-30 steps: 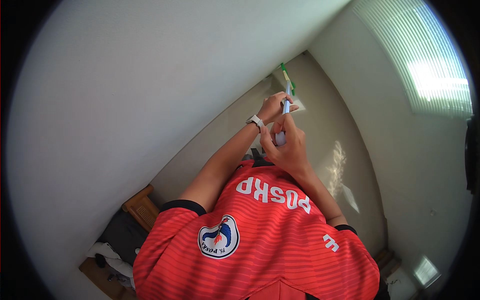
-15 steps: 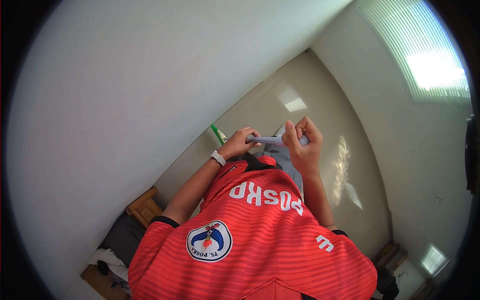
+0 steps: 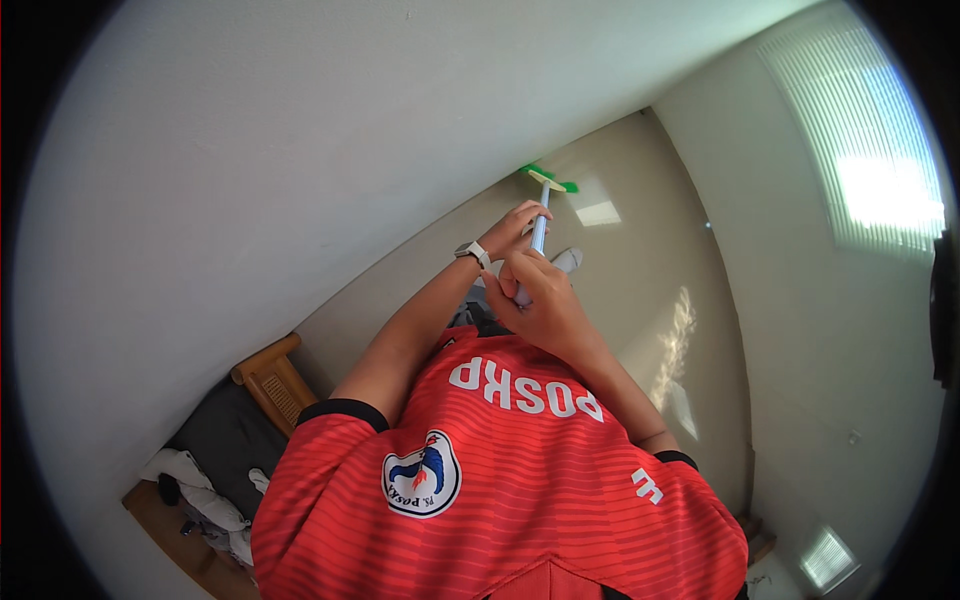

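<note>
Green-bristled broom (image 3: 540,236), slanting down toward the floor (image 3: 645,240) near the wall (image 3: 300,180): we grasp it with the fingers of our left hand (image 3: 514,231) and, higher up, those of our right hand (image 3: 548,305).

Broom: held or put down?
Held. The right hand is closed around the handle near its top end, the left hand lower, toward the green bristles.

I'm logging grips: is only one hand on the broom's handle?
No, the left hand and right hand both hold the blue-grey handle.
</note>
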Motion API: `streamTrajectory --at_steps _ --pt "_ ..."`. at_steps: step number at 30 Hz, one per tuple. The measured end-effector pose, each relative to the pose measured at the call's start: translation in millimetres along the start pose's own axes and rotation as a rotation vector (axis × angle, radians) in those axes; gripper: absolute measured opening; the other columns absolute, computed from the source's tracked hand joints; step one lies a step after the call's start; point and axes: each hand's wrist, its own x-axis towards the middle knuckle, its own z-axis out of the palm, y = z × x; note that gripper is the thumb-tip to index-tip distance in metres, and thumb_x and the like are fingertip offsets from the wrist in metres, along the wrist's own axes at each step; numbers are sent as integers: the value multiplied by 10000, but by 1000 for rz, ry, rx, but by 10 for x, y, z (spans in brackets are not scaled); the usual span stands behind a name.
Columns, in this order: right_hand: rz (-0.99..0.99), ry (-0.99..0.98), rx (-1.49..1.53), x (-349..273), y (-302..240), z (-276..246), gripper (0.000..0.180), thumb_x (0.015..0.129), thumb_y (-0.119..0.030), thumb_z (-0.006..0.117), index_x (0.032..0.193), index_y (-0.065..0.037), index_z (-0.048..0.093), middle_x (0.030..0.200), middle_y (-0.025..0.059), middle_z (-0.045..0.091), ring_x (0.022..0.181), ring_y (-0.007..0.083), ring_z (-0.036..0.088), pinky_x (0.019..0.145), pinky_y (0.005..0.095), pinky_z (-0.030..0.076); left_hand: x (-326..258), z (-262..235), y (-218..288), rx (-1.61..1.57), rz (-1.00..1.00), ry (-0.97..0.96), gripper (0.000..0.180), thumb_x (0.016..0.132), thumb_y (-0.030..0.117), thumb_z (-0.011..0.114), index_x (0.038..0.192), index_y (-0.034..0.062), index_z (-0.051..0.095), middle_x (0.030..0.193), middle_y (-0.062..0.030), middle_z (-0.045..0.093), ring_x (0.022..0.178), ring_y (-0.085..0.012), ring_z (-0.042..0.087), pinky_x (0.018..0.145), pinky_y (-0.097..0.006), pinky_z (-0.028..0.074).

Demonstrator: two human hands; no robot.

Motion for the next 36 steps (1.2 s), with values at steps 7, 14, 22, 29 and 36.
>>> streamTrajectory --at_steps 7,14,22,29,36 --pt "72 99 46 4 -204 -217 328 859 3 714 752 -47 408 687 61 518 543 129 457 507 285 383 -224 -72 401 341 28 -82 392 870 123 598 1252 49 544 1228 -135 541 1142 -302 549 976 -394 478" --pt "301 225 415 -119 -2 -405 287 909 -31 688 843 -59 411 772 8 561 704 42 505 577 208 403 -832 -171 258 384 -24 70 228 879 140 683 1082 73 605 1003 -120 637 937 -350 626 785 -429 511" --pt "401 -127 425 -183 612 14 199 915 -82 702 971 -55 512 919 31 589 886 120 599 772 289 484 -1407 -183 140 303 -194 245 266 889 102 674 1130 14 604 1056 -165 653 985 -359 638 835 -405 510" --pt "348 -415 437 -500 1786 1044 258 965 -258 647 852 -29 611 741 90 645 686 185 619 637 330 477 -1604 -325 355 346 -340 244 240 911 56 614 1148 17 611 1070 -156 675 1004 -330 659 875 -386 514" --pt "67 -459 176 -1005 2577 1497 262 861 -247 688 741 -33 596 747 174 641 715 337 643 634 443 493 -1001 -139 1570 -22 -296 311 244 1018 212 496 1139 28 603 976 -147 694 899 -284 683 840 -373 512"
